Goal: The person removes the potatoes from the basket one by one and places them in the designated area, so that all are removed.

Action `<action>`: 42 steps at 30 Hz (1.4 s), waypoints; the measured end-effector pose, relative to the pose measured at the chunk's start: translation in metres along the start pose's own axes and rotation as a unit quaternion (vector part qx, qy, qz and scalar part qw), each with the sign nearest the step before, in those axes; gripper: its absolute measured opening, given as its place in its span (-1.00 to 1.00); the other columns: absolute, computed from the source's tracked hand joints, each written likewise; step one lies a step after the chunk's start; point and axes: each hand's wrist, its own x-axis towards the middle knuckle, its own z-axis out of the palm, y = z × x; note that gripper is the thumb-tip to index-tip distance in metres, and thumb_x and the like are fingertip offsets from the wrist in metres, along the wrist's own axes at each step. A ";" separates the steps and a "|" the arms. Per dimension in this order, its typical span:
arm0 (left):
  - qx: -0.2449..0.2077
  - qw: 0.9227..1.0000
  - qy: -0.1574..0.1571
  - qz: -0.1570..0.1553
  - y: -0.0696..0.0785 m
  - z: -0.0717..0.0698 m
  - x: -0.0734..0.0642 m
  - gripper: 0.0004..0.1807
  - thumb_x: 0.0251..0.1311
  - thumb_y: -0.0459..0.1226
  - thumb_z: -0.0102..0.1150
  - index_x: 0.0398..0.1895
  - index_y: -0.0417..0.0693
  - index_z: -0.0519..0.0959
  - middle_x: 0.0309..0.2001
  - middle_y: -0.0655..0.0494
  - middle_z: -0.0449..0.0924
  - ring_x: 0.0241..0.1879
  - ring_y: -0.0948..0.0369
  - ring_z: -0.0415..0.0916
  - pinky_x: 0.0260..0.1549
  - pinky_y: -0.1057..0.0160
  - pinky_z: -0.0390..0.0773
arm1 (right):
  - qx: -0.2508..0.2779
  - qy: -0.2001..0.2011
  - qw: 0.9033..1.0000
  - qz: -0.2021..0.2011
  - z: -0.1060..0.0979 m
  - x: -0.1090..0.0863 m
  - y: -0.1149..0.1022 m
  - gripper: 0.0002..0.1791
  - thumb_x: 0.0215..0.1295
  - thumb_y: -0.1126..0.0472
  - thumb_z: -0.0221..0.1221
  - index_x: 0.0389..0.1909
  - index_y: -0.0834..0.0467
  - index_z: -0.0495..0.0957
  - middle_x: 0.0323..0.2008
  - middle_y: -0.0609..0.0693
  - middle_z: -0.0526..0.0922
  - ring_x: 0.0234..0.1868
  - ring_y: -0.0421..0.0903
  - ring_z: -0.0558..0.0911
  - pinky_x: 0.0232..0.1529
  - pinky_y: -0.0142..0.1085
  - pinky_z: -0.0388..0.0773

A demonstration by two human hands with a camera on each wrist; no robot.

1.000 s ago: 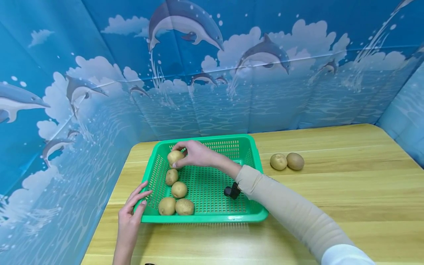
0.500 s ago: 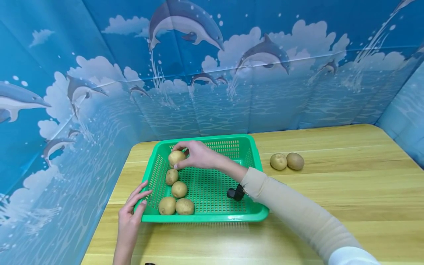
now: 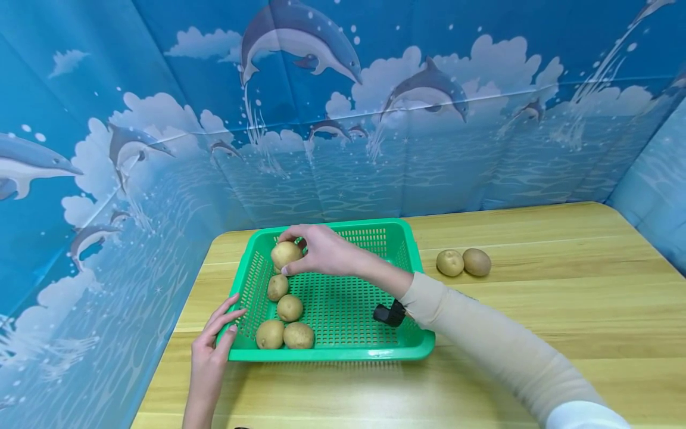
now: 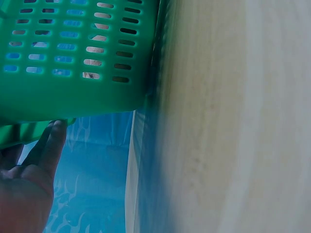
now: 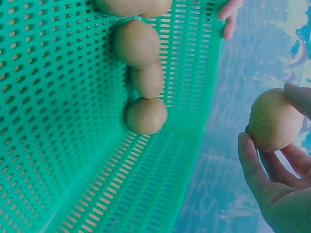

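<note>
In the head view my right hand (image 3: 324, 250) pinches a potato (image 3: 285, 255) above the far left corner of a green plastic basket (image 3: 343, 355). The right wrist view shows this potato (image 5: 274, 119) between thumb and fingers, raised clear of the others. Below it a potato (image 5: 146, 115) lies in the basket's corner, mostly hidden in the head view. Several more potatoes line the left side, among them a small one (image 3: 278, 288), a rounder one (image 3: 290, 308) and two at the near left corner. My left hand (image 3: 211, 342) rests on the basket's left rim with fairly straight fingers.
Two potatoes, one paler (image 3: 450, 263) and one browner (image 3: 477, 262), lie side by side on the wooden table (image 3: 563, 310) right of the basket. A black wrist camera (image 3: 390, 314) hangs over the basket. A blue dolphin-printed curtain (image 3: 343, 173) stands behind.
My right forearm and its wrist camera have shifted slightly to the right, while the held potato stays over the same corner. My left hand and the basket stay in place.
</note>
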 end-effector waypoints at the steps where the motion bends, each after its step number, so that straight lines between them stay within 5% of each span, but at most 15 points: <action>1: 0.000 1.000 0.000 -0.001 0.000 0.000 0.000 -0.70 0.39 -0.49 -0.03 0.08 -0.24 0.61 0.37 0.09 0.36 0.42 0.19 0.14 0.17 0.45 0.25 | -0.001 0.003 1.000 -0.002 -0.001 -0.001 -0.002 -0.48 0.12 0.06 0.43 0.11 0.03 0.53 -0.05 -0.15 0.58 -0.13 -0.17 0.61 -0.27 -0.35 0.58; 12: 0.004 1.000 -0.002 -0.004 0.000 0.000 0.000 -0.70 0.39 -0.50 -0.03 0.08 -0.24 0.61 0.38 0.09 0.35 0.42 0.19 0.14 0.17 0.46 0.25 | -0.014 0.029 0.999 -0.014 -0.015 -0.018 -0.024 -0.50 0.13 -0.01 0.42 0.09 -0.05 0.52 -0.10 -0.19 0.55 -0.28 -0.24 0.61 -0.30 -0.33 0.58; 27: 0.007 1.000 -0.006 -0.007 -0.001 -0.001 0.000 -0.71 0.40 -0.47 -0.03 0.07 -0.22 0.61 0.37 0.15 0.36 0.43 0.21 0.13 0.20 0.45 0.24 | -0.068 0.052 0.996 -0.035 -0.033 -0.040 -0.042 -0.51 0.14 -0.03 0.41 0.09 -0.06 0.52 -0.07 -0.26 0.53 -0.17 -0.31 0.52 -0.26 -0.41 0.55; 42: 0.009 1.000 -0.001 0.001 0.001 0.000 0.000 -0.71 0.39 -0.48 -0.01 0.06 -0.22 0.62 0.36 0.12 0.37 0.42 0.19 0.15 0.20 0.45 0.23 | -0.068 0.055 0.996 -0.034 -0.047 -0.065 -0.041 -0.51 0.13 0.00 0.43 0.08 -0.08 0.52 -0.04 -0.26 0.53 -0.11 -0.29 0.52 -0.25 -0.37 0.57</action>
